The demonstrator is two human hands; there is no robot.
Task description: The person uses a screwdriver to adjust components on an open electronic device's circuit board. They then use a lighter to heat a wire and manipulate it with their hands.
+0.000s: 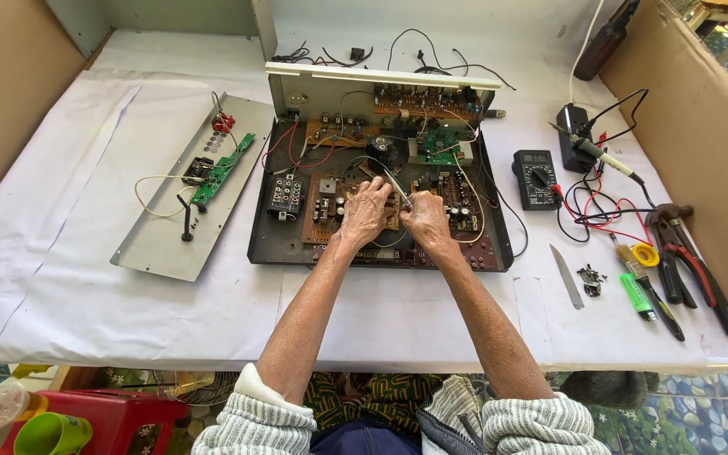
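At the centre of the desk (61, 278), the left hand (366, 211) and right hand (425, 221) meet over the open amplifier chassis (288, 244), hiding the board beneath. Both curl around one thin metal tool (398, 187); its tip is hard to make out. At three o'clock lie one multimeter (535, 178) and two pliers (688, 261).

Bare forearms; grey-white striped knit sleeves pushed up.

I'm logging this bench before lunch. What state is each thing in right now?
Amplifier chassis: cover off, boards exposed.
Detached metal panel: lying flat, green board on top.
Multimeter: lying face up, leads attached.
Left hand: on the boards.
Right hand: gripping a thin metal tool.
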